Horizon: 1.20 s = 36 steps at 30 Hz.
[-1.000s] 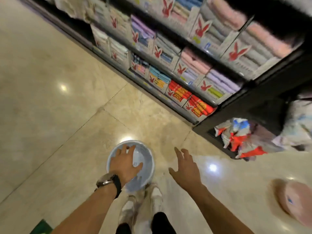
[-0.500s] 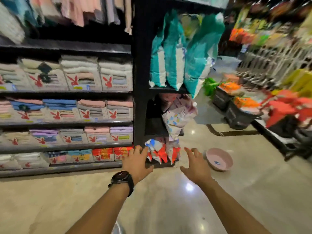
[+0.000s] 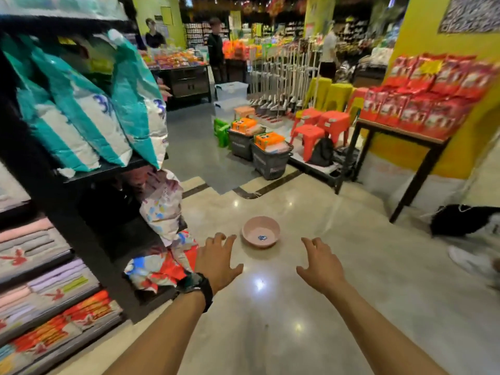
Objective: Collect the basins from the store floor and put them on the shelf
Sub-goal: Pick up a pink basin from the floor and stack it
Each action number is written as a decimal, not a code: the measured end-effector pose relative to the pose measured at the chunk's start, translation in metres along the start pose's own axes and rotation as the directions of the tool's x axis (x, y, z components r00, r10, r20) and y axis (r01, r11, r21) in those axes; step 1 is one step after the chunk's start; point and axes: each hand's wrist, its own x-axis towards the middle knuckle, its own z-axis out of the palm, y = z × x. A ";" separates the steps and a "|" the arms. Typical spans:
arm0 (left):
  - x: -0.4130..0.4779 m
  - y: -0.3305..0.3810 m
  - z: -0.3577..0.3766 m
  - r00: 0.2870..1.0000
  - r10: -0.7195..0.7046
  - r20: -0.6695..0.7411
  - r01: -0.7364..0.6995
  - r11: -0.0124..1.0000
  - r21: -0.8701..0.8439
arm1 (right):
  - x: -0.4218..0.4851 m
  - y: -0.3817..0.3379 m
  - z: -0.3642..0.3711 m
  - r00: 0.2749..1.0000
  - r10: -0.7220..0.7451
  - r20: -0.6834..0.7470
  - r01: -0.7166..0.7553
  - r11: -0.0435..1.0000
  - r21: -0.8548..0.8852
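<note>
Hovering over the shiny tiled floor (image 3: pixel 297 334), the 2 hands hold nothing. The left hand (image 3: pixel 217 262), with a black watch (image 3: pixel 198 288) on its wrist, is palm down with its fingers spread and slightly bent. The right hand (image 3: pixel 320 263) is much the same, fingers apart and loosely curved. A pink basin (image 3: pixel 261 235) sits upright on the floor just beyond them, between the 2 and a little nearer the left fingertips, and neither hand touches it. A small blue sticker shows on its inside bottom. At the left stands a black shelf (image 3: pixel 81 201). Big teal and white bags (image 3: pixel 81 104) lean on an upper board, and soft printed packs (image 3: pixel 162 209) are crammed in below and spill toward the floor at the bottom. Further left, rows of folded towels (image 3: pixel 35 266) in pink, lilac, grey and orange fill the lower boards. Past the basin, where the floor turns grey, 2 dark baskets (image 3: pixel 270 161) hold orange packs. Red stools (image 3: pixel 319 125) are gathered beside them, and a row of mops (image 3: pixel 276 77) stands upright behind. On the right, a black-framed desk (image 3: pixel 400 131) against a yellow wall carries stacked red packets (image 3: pixel 433 98). A black bag (image 3: pixel 460 220) lies on the floor near one desk leg. Far back, 2 people (image 3: pixel 216 47) in dark tops stand by the food displays, blurred.
</note>
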 end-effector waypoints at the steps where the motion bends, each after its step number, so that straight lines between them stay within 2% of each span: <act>1: 0.010 0.011 0.003 1.000 0.016 0.010 -0.016 1.000 0.000 | 0.004 0.014 -0.003 1.000 0.019 0.000 -0.019 1.000 -0.001; 5: 0.045 0.037 0.012 0.998 0.052 0.034 -0.053 0.998 0.017 | 0.025 0.053 -0.012 0.998 0.069 0.008 -0.069 0.998 -0.003; 9: 0.084 0.032 0.018 0.998 0.050 0.031 -0.050 0.999 0.012 | 0.061 0.060 -0.011 0.996 0.085 0.032 -0.085 0.996 -0.002; 17: 0.193 -0.004 0.049 0.995 0.014 0.098 -0.009 0.999 -0.054 | 0.170 -0.001 0.017 0.996 0.037 0.083 -0.037 0.999 0.004; 23: 0.276 -0.056 0.058 0.989 0.021 0.147 -0.014 0.999 -0.045 | 0.253 -0.024 0.017 0.996 0.081 0.047 -0.082 0.996 0.021; 28: 0.340 -0.084 0.065 0.983 -0.001 0.186 0.003 1.000 -0.009 | 0.303 0.005 0.011 0.982 0.168 0.090 -0.166 0.986 -0.029; 36: 0.463 -0.064 0.076 0.986 -0.013 0.164 0.005 0.999 0.051 | 0.431 0.059 0.002 0.977 0.173 0.122 -0.172 0.985 -0.016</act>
